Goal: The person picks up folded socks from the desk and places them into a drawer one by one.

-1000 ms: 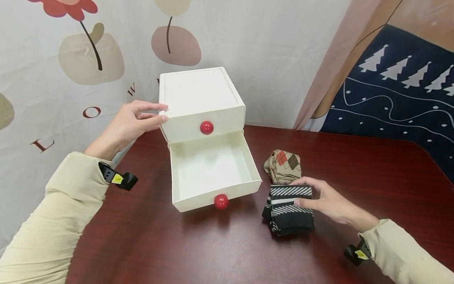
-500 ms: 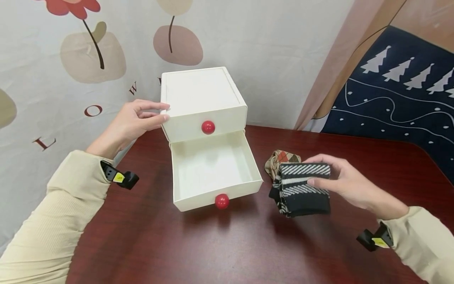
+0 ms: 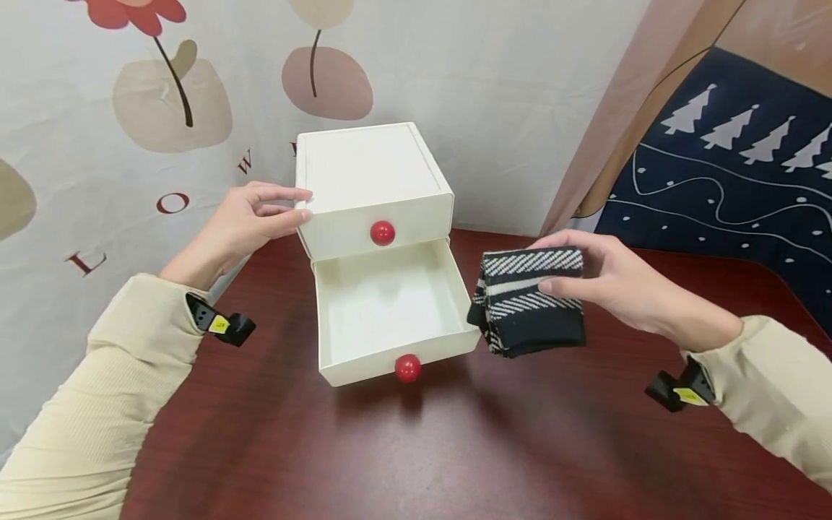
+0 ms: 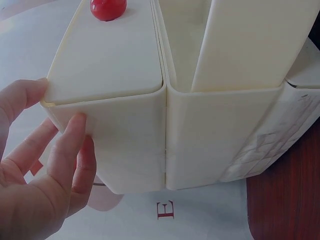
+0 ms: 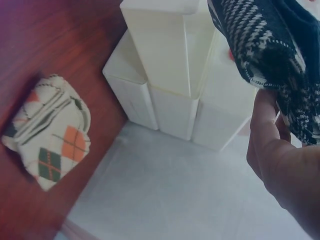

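Note:
My right hand [image 3: 620, 289] pinches a folded pair of black-and-white patterned socks [image 3: 536, 321], thumb on the near face, held above the table just right of the open drawer [image 3: 390, 307]. The drawer belongs to a white drawer cabinet [image 3: 370, 162] with red round knobs; its upper drawer is closed. At the cabinet's upper left front corner, my left hand [image 3: 243, 220] rests its fingertips and thumb, fingers fairly straight. Folded beige argyle socks [image 5: 55, 135] lie on the table in the right wrist view; the black socks and right hand hide them from the head view.
The dark red wooden table [image 3: 416, 462] carries the cabinet. Behind it hangs a pale cloth [image 3: 487, 94] with flower prints. A navy cloth [image 3: 728, 195] with white trees hangs at the right.
My right hand has lifted the black-and-white socks off the table, first rightward and up, then leftward toward the open drawer. The left hand stays at the cabinet corner.

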### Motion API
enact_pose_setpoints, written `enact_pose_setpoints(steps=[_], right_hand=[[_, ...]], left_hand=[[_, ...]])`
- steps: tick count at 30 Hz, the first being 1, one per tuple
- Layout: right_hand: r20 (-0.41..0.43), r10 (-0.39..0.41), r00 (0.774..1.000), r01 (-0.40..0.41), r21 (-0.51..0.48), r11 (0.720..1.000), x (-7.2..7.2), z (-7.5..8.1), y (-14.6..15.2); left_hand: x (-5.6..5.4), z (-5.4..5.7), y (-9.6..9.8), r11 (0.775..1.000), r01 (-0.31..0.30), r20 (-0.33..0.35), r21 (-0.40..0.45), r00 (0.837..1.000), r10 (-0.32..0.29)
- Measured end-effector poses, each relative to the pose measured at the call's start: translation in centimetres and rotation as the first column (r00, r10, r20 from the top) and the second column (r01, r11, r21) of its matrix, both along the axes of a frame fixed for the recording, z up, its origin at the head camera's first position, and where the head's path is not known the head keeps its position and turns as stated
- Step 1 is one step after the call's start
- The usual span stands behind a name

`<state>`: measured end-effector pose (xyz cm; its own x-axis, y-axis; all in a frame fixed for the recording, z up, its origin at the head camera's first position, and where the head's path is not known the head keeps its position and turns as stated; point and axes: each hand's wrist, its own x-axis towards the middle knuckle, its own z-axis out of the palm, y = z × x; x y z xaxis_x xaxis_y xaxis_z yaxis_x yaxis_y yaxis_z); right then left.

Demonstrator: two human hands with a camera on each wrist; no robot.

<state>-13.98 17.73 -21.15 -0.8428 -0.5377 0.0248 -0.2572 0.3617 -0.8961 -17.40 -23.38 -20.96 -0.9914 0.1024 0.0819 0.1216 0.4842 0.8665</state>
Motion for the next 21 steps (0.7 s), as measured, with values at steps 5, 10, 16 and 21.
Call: enact_pose_setpoints(steps=[5,10,16,21], right_hand=[[0.010,0.018,1.000,-0.018,0.021,1.000,-1.2,0.6,-2.0],[0.057,0.063,0.996,-0.063,-0.017,0.998,-2.6,0.6,-4.2],[0.110,0.102,0.989,-0.095,-0.061,0.994,-4.0,0.6,-7.0],[0.118,0.123,0.985,-0.117,-0.053,0.992,-5.0,0.6,-9.6]], left_hand=[[-0.1,-0.1,0.0,1.000,0.002,-0.005,0.016,1.000,-0.002],[0.0,-0.1,0.0,1.000,0.001,-0.012,0.025,1.000,-0.001],[-0.1,-0.1,0.0,0.999,0.008,-0.015,0.035,1.000,-0.007],[-0.1,-0.1,0.0,0.999,0.008,-0.013,0.035,1.000,-0.007]])
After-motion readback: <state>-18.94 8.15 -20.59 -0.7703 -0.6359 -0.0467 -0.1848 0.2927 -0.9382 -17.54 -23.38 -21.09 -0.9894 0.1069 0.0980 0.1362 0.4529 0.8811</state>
